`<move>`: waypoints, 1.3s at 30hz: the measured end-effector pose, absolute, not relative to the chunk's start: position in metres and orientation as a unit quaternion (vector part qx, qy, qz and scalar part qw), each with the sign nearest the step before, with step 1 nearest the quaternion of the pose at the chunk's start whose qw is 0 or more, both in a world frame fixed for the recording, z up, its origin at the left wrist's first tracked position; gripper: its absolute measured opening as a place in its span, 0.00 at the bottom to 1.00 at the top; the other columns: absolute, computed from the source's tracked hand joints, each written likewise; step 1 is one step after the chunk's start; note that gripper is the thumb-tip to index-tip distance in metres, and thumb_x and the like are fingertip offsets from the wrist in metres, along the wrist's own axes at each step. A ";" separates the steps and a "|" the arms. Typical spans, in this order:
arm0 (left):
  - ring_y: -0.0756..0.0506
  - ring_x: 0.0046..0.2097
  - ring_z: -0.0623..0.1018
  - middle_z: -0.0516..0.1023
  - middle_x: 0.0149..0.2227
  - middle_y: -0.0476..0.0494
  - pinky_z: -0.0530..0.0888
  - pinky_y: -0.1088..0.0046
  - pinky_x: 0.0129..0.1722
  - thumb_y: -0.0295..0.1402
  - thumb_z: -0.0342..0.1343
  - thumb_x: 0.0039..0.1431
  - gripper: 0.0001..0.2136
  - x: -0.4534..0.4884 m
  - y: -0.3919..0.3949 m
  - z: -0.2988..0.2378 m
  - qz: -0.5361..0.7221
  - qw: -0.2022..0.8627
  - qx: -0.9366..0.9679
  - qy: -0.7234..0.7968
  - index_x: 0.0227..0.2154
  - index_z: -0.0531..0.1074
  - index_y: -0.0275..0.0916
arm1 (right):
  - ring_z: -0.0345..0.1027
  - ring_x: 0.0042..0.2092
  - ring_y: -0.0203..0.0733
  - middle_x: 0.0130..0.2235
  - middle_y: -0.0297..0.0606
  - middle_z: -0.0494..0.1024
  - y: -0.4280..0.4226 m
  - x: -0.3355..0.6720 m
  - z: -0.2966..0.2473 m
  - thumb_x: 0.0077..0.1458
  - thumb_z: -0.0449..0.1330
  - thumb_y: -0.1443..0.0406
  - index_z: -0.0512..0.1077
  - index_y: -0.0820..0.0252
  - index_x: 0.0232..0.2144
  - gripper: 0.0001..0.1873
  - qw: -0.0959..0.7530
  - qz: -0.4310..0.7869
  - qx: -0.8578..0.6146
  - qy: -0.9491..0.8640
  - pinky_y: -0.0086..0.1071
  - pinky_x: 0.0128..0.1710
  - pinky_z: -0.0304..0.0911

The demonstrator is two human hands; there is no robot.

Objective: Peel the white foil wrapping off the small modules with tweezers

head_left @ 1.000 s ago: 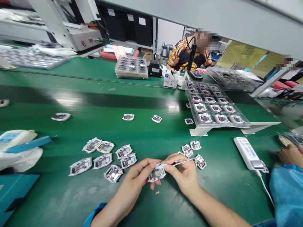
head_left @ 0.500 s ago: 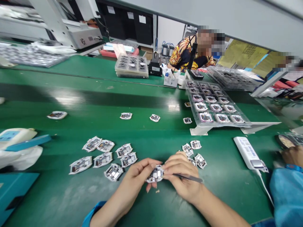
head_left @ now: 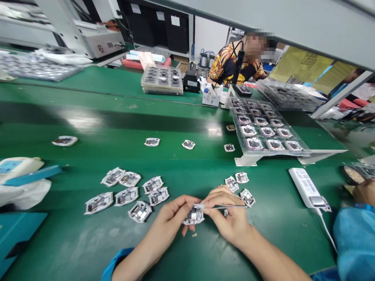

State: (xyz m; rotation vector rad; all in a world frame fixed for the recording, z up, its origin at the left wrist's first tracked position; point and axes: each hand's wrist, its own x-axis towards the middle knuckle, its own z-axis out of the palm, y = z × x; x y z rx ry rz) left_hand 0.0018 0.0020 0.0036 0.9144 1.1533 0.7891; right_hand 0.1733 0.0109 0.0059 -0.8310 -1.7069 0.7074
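Your left hand point(head_left: 170, 217) is pinching the small white-edged module point(head_left: 193, 215) from its left side, fingers curled around the edge, one fingertip point(head_left: 184, 230) showing below it. Your right hand point(head_left: 230, 219) is closed on the tweezers point(head_left: 230, 207), fingers pressed together around the shank. The tweezers lie nearly level, running left to right, tips pointing left at the module's upper right edge. Tips look to be touching that edge; can't tell at this size if they're gripping anything. The module sits between your hands, closer to the near side of the green bench mat point(head_left: 73, 244). It's squat, slightly wider than tall, so its long axis is weak, roughly left to right. Both hands are on it, left holding, right at the edge. Just right of your right hand is a small cluster of loose modules point(head_left: 238, 186); a larger cluster point(head_left: 127, 194) lies to the left, beyond your left hand. Farther off on the right sits a clear tray of modules point(head_left: 263, 128). A white power strip point(head_left: 306, 188) lies near the right side. At the right edge, a co-worker's hand point(head_left: 365, 193) is apart from yours, next to a small round dish point(head_left: 353, 175).
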 end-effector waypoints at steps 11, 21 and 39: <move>0.51 0.23 0.71 0.74 0.24 0.49 0.65 0.79 0.21 0.47 0.62 0.51 0.17 0.002 0.006 0.003 0.326 0.698 0.385 0.508 0.32 0.77 0.36 | 0.78 0.36 0.42 0.34 0.38 0.83 0.007 0.173 0.005 0.58 0.61 0.72 0.74 0.57 0.36 0.06 0.495 0.324 -0.363 -0.720 0.39 0.41 0.69; 0.51 0.24 0.72 0.75 0.26 0.48 0.65 0.78 0.20 0.43 0.64 0.49 0.14 0.004 0.004 0.011 0.354 0.733 0.322 0.484 0.31 0.78 0.35 | 0.76 0.33 0.40 0.32 0.38 0.80 0.007 0.170 0.002 0.58 0.61 0.67 0.73 0.58 0.33 0.01 0.521 0.435 -0.415 -0.606 0.32 0.32 0.73; 0.49 0.24 0.71 0.75 0.24 0.48 0.66 0.76 0.23 0.42 0.62 0.50 0.15 0.005 0.004 0.004 0.329 0.704 0.384 0.499 0.35 0.78 0.35 | 0.77 0.36 0.43 0.33 0.39 0.82 0.006 0.174 0.009 0.59 0.60 0.69 0.74 0.58 0.34 0.03 0.467 0.326 -0.416 -0.708 0.37 0.38 0.71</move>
